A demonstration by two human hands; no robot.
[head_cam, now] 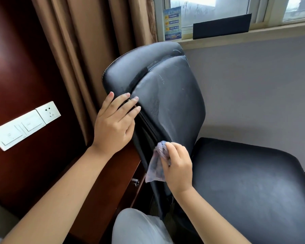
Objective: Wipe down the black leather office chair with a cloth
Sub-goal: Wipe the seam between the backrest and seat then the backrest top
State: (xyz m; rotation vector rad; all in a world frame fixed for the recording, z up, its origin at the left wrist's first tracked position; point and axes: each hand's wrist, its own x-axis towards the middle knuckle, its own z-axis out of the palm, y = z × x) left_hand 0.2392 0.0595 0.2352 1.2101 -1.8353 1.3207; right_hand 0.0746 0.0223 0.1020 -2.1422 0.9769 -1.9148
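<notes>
Meanwhile, at the chair's edge

The black leather office chair [167, 103] stands beside brown curtains [88, 50] under a window. The left hand [115, 120] rests on the backrest's side edge, fingers straight. The right hand [177, 166] grips a crumpled pale purple cloth [156, 166] against the lower backrest edge.

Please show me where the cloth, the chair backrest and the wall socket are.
cloth [156, 166], head view, on its hanging middle fold.
chair backrest [174, 103], head view, on the front leather.
wall socket [49, 112], head view, on its white faceplate.
</notes>
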